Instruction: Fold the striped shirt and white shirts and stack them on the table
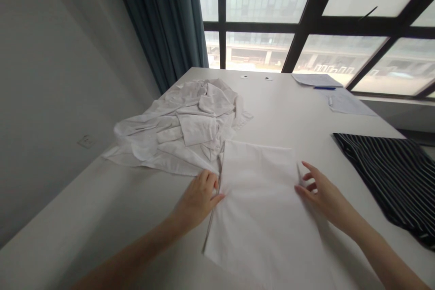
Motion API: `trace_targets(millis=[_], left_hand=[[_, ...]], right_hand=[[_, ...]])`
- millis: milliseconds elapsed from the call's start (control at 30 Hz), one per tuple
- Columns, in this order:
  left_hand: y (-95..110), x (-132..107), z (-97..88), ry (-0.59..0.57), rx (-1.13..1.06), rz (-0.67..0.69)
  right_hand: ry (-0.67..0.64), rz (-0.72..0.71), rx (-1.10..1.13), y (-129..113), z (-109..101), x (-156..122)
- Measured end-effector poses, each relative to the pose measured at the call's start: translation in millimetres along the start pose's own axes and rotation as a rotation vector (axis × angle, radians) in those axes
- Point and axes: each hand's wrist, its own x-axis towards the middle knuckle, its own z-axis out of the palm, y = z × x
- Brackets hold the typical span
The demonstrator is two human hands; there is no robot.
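A white cloth (261, 208), folded into a long rectangle, lies in front of me and runs out of view at the bottom. My left hand (201, 192) is closed on its left edge, thumb on top and fingers curled at the side. Along that edge a thin dark line shows. At the opposite edge is my right hand (317, 190), fingers apart and curved, with the thumb at the cloth's side. Beyond my left hand, a heap of crumpled white garments (193, 118) meets the cloth's upper left corner.
On the white table (272, 118), a black striped cloth (390, 172) lies at the right. Papers (351, 102) and a blue pen (324, 88) are at the far right. Two small white-and-black pieces sit near the back edge. A wall, a dark curtain (166, 22) and windows border the table.
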Motion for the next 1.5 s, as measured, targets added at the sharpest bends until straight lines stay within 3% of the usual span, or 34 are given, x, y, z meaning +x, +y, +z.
trace_targets(millis=[100, 200, 267, 367, 667, 967, 1200, 1500], left_hand=[[15, 2, -1.8, 0.088, 0.085, 0.114], [34, 2, 2.5, 0.07, 0.153, 0.323], [41, 1, 8.9, 0.014, 0.187, 0.442], [41, -3, 18.5, -0.062, 0.227, 0.501], [28, -5, 22.1, -0.165, 0.212, 0.435], [-6, 4, 16.1, -0.065, -0.08, 0.364], [-19, -1, 23.6, 0.029, -0.342, 0.172], [-20, 4, 18.7, -0.021, -0.434, 0.154]], right_hand=[[0.133, -0.294, -0.229, -6, 7, 1], [0.084, -0.49, -0.329, -18, 22, 2], [0.045, -0.545, -0.376, -25, 34, 1], [0.008, -0.534, -0.458, -31, 48, -2], [-0.057, -0.519, -0.522, -38, 51, -13], [-0.197, -0.621, -0.475, -56, 56, -43], [-0.358, -0.733, -0.404, -83, 62, -35], [-0.541, -0.8, -0.313, -106, 67, -18]])
